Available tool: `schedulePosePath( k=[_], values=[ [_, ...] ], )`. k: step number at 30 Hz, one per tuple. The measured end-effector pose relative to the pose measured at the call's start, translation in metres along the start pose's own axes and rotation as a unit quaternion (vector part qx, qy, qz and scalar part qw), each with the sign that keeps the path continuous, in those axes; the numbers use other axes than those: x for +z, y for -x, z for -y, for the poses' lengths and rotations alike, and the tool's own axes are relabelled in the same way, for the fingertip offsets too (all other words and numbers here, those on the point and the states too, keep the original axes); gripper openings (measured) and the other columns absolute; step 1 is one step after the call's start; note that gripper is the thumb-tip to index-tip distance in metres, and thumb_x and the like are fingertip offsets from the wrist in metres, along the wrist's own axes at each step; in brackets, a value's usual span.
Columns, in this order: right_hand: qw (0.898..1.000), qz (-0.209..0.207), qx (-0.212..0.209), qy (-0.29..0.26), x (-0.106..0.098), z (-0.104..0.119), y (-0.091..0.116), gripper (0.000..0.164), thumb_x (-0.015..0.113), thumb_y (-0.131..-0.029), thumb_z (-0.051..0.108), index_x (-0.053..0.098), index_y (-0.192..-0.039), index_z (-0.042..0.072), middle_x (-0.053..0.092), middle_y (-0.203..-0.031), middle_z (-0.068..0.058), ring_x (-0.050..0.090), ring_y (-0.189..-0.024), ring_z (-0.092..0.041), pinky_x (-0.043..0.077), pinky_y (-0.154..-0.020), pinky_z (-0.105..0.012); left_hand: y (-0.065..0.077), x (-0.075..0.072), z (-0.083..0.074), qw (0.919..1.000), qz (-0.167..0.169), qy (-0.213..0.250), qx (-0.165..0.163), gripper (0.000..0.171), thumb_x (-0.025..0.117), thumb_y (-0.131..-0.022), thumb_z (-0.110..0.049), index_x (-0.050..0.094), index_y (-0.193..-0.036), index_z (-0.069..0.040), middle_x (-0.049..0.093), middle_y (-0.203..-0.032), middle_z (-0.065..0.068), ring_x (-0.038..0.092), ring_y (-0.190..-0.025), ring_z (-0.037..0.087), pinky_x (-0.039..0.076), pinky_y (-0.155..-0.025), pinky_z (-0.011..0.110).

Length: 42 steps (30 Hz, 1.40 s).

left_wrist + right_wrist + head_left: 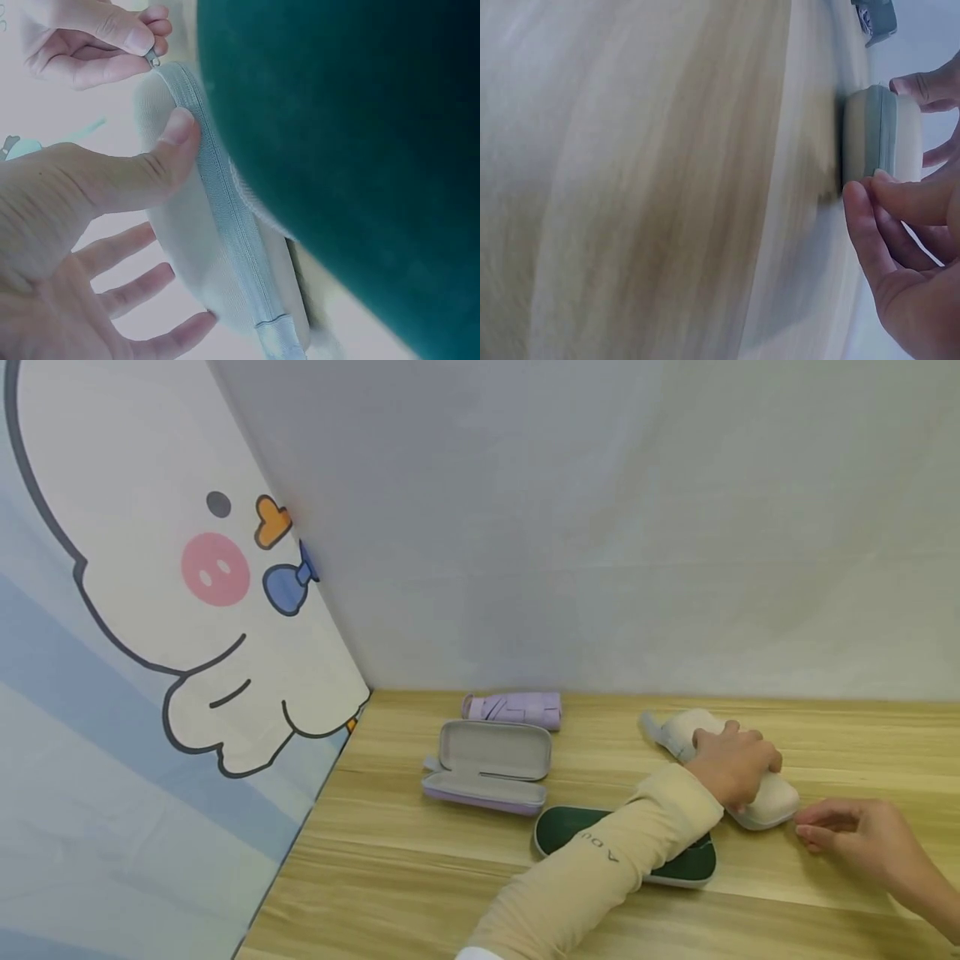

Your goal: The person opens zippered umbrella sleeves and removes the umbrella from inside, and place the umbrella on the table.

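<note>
A cream zip case (774,802) with a pale blue-grey zipper band lies at a slant on the right part of the table. My left hand (735,764) reaches over its top and holds it, the thumb (176,131) lying on the zipper band in the left wrist view. Beside the near right end of the case is my right hand (862,839). It pinches a small zipper pull (153,58) at that end, with thumb and index finger together. A wrist loop (654,727) sticks out from the far left end. The zipper looks closed along the side that shows.
Under my left forearm lies a dark green case (562,828), partly covered by the sleeve. To its left stands a lilac case (495,749), lid up, with a grey lining. Behind that is a rolled lilac umbrella (525,710). A pale wall (600,527) closes off the back.
</note>
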State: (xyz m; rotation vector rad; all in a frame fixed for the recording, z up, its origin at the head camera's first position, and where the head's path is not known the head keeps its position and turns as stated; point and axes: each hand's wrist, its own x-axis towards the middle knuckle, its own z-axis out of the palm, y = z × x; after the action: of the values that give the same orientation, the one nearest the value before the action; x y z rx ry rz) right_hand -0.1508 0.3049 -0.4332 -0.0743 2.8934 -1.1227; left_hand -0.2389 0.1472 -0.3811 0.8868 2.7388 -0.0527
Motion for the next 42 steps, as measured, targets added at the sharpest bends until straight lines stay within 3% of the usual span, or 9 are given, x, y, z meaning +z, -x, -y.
schedulePosePath(
  k=[11,15,21,25,29,36,42],
  values=[
    [0.999,0.013,-0.023,-0.018,0.005,0.010,0.006,0.010,0.071,-0.081,0.002,0.069,-0.086,-0.006,0.069,-0.076,-0.008,0.064,-0.062,-0.009,0.051,-0.060,-0.020,-0.002,-0.001,-0.008,0.9989,-0.004,-0.038,-0.025,0.055,0.082,-0.066,-0.043,0.055,-0.113,-0.049,0.052,-0.116,-0.028,0.040,-0.105,0.003,0.039,-0.084,0.041],
    [1.000,0.004,-0.025,-0.005,0.004,0.010,0.005,0.010,0.071,-0.081,0.002,0.069,-0.086,-0.007,0.069,-0.074,-0.007,0.063,-0.061,-0.007,0.051,-0.060,-0.018,-0.001,0.002,-0.004,0.9986,-0.007,-0.049,-0.018,0.060,0.080,-0.064,-0.050,0.052,-0.118,-0.051,0.052,-0.117,-0.028,0.040,-0.106,0.002,0.041,-0.082,0.038],
    [0.999,-0.002,-0.028,0.031,0.002,0.010,0.001,0.009,0.072,-0.081,0.003,0.070,-0.085,-0.005,0.069,-0.073,-0.006,0.062,-0.061,-0.004,0.051,-0.060,-0.020,-0.002,-0.003,0.021,0.9991,0.020,-0.015,0.035,0.069,0.079,-0.068,-0.052,0.048,-0.130,-0.050,0.044,-0.129,-0.027,0.035,-0.113,0.001,0.034,-0.090,0.031],
    [0.998,-0.007,-0.024,0.054,-0.003,0.010,-0.003,0.009,0.072,-0.081,0.006,0.071,-0.084,-0.003,0.069,-0.073,-0.006,0.062,-0.060,-0.005,0.051,-0.060,-0.022,-0.005,-0.008,0.048,0.9971,0.048,0.035,0.048,0.066,0.079,-0.077,-0.032,0.047,-0.133,-0.044,0.042,-0.135,-0.024,0.038,-0.117,0.000,0.035,-0.091,0.026],
    [0.997,-0.028,-0.031,0.062,-0.006,0.004,-0.007,0.007,0.072,-0.080,0.003,0.071,-0.084,-0.003,0.069,-0.075,-0.008,0.061,-0.059,-0.004,0.052,-0.058,-0.022,-0.008,-0.007,0.075,0.9939,0.067,0.079,0.039,0.067,0.076,-0.081,-0.016,0.044,-0.137,-0.036,0.039,-0.140,-0.018,0.042,-0.118,0.000,0.040,-0.082,0.018],
    [0.994,-0.056,-0.033,0.082,-0.010,-0.007,-0.017,0.007,0.071,-0.082,0.004,0.072,-0.084,-0.002,0.069,-0.073,-0.008,0.060,-0.056,-0.003,0.052,-0.057,-0.031,-0.011,0.006,0.101,0.9891,0.073,0.122,0.040,0.079,0.083,-0.072,-0.015,0.043,-0.139,-0.027,0.037,-0.143,-0.013,0.042,-0.122,0.003,0.041,-0.086,0.016],
    [0.995,-0.069,-0.020,0.067,-0.010,-0.012,-0.026,0.006,0.069,-0.082,0.003,0.072,-0.084,-0.002,0.070,-0.075,-0.010,0.061,-0.056,-0.004,0.045,-0.055,-0.016,-0.015,0.014,0.109,0.9880,0.047,0.134,0.062,0.079,0.089,-0.064,-0.024,0.049,-0.133,-0.021,0.049,-0.129,-0.010,0.048,-0.108,0.004,0.040,-0.082,0.016]
  ],
)
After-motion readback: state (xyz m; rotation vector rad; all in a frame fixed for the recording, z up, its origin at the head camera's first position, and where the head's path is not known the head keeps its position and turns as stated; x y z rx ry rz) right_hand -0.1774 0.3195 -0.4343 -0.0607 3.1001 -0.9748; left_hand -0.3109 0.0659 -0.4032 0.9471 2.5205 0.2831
